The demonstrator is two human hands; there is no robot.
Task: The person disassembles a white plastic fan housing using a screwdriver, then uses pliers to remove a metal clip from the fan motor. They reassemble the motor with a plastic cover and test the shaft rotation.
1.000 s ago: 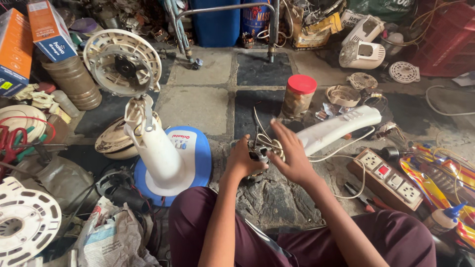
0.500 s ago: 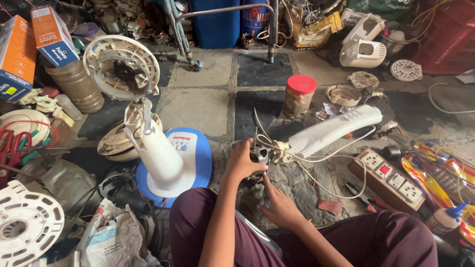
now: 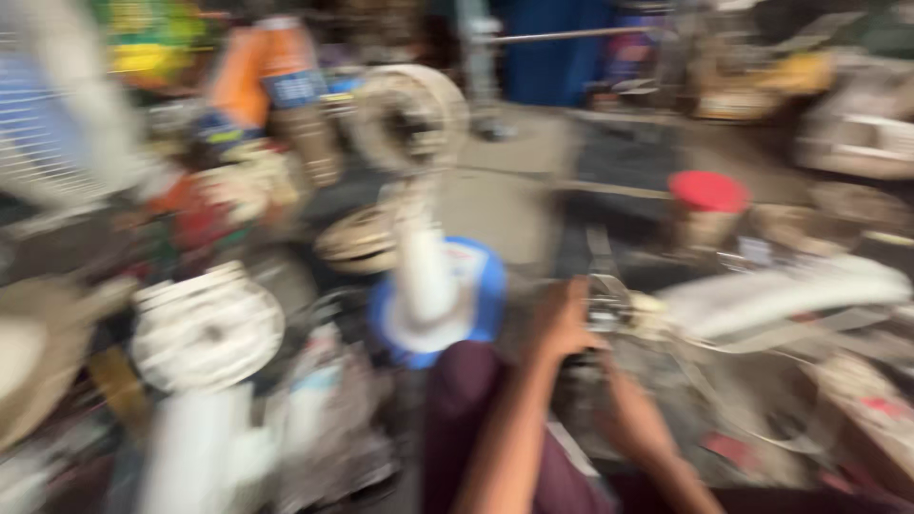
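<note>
My left hand (image 3: 562, 319) is closed around the small motor part (image 3: 605, 306) on the floor, steadying it just beside the white fan housing (image 3: 781, 300). My right hand (image 3: 628, 419) sits lower and apart; blur hides its grip. The blue fan base (image 3: 476, 295) stands left.

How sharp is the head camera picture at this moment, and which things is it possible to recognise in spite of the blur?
Head view: strong sideways motion blur everywhere, nothing sharp. Recognisable by shape and colour: the left hand on a small metal part, the right hand lower, a blue fan base, a red-lidded jar. Lighting is even, without glare.
</note>
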